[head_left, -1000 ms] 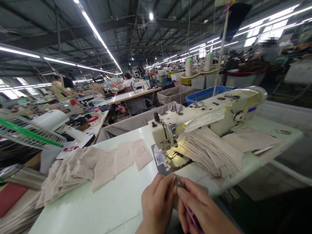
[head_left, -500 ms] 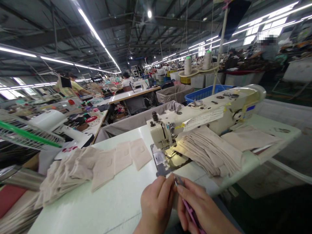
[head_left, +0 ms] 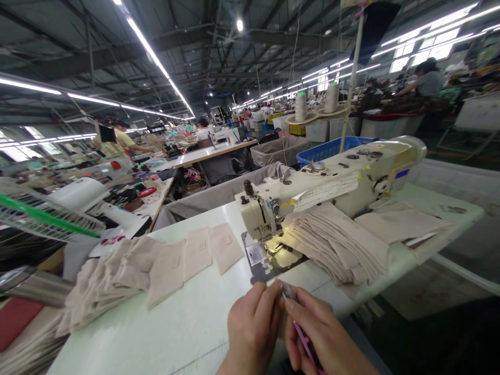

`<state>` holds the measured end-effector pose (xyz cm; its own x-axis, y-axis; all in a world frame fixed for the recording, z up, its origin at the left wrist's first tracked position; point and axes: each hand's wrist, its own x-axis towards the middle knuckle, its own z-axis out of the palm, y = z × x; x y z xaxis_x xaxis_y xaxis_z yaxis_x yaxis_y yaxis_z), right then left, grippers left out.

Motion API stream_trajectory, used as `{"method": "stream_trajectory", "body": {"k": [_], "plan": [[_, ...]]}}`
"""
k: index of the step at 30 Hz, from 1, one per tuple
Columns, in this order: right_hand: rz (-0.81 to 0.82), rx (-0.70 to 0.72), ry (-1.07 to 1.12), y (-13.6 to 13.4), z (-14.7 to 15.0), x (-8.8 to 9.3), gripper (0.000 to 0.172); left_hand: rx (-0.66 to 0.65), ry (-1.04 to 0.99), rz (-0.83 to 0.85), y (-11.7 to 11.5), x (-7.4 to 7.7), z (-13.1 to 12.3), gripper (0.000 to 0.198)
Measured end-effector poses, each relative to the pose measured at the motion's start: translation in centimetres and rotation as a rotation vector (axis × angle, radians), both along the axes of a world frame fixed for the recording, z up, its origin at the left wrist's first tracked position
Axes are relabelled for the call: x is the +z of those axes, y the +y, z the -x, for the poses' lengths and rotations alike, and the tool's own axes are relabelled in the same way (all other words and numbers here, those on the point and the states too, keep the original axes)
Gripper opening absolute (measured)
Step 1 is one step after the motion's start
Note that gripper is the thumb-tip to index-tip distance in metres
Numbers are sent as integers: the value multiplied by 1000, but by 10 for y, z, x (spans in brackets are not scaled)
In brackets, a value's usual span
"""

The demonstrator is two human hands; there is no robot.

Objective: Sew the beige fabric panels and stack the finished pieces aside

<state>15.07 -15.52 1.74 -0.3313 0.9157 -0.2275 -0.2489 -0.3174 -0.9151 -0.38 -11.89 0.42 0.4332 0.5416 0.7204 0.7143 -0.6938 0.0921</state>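
My left hand (head_left: 253, 323) is closed at the front edge of the pale table, its fingers pinched round a piece of beige fabric that is mostly hidden. Close against it, my right hand (head_left: 316, 323) holds a small pink-handled tool (head_left: 304, 341) with metal blades, whose tips reach the left fingertips. Just beyond the hands stands a cream sewing machine (head_left: 253, 213) with its lamp lit over the needle plate. A pile of folded beige pieces (head_left: 336, 239) lies right of the needle. Other beige pieces (head_left: 166, 265) are spread in an overlapping row on the left.
A white fan (head_left: 82, 195) with a green-rimmed guard and a metal cylinder (head_left: 35, 285) are at the left. Behind the machine are a blue basket (head_left: 332, 148), fabric-lined bins and thread cones (head_left: 300, 107). People work at tables farther back.
Both hands stay together in nearly the same place, with the tool's blades tilted slightly differently. A person in yellow at the far left has shifted a little.
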Motion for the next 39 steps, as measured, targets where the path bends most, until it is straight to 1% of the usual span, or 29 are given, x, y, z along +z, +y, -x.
{"method": "stream_trajectory", "body": {"k": [5,8,11,13,15,17,18,20,21,23,24,25,26,28,30,32,35,37,39], "plan": [[25,3,43,0,0,2,49,-7,49,-48,3,-1,0,18],[25,-27,44,0,4,1,52,-27,56,-75,5,-3,0,18],[-15,-109,-13,-2,10,-4,56,-42,21,-36,5,-4,0,17],[-64,-169,-71,-5,13,-6,57,-62,-13,46,4,-3,-2,17],[-95,-185,-123,-7,13,-7,55,-92,-84,173,2,0,-4,16],[-105,-146,-158,-10,9,-5,52,-103,-215,346,2,4,-7,14],[-112,-121,-170,-12,5,-4,50,-87,-299,452,3,7,-8,15],[-155,-96,-198,-12,-4,-3,46,-29,-480,722,5,12,-9,18],[-207,-120,-228,-10,-10,-3,43,3,-565,876,6,14,-9,22],[-345,-229,-338,-4,-22,-7,32,37,-715,1153,7,19,-7,31],[-403,-286,-408,0,-28,-11,25,37,-776,1249,7,21,-6,35],[-430,-320,-475,5,-33,-15,19,30,-826,1310,7,23,-4,39],[-415,-313,-527,10,-39,-19,20,25,-866,1337,6,25,-2,42],[-316,-187,-565,16,-47,-27,26,40,-925,1332,8,29,2,43],[-236,-47,-550,17,-53,-31,20,101,-982,1283,14,33,8,40],[-201,10,-554,12,-55,-32,17,177,-1039,1209,25,34,15,36],[-183,-50,-560,3,-54,-31,22,244,-1044,1135,43,32,24,36],[-178,-127,-534,-1,-50,-31,24,242,-995,1163,53,29,27,42],[-161,-196,-525,-2,-48,-33,25,219,-938,1236,61,28,31,48]]}}
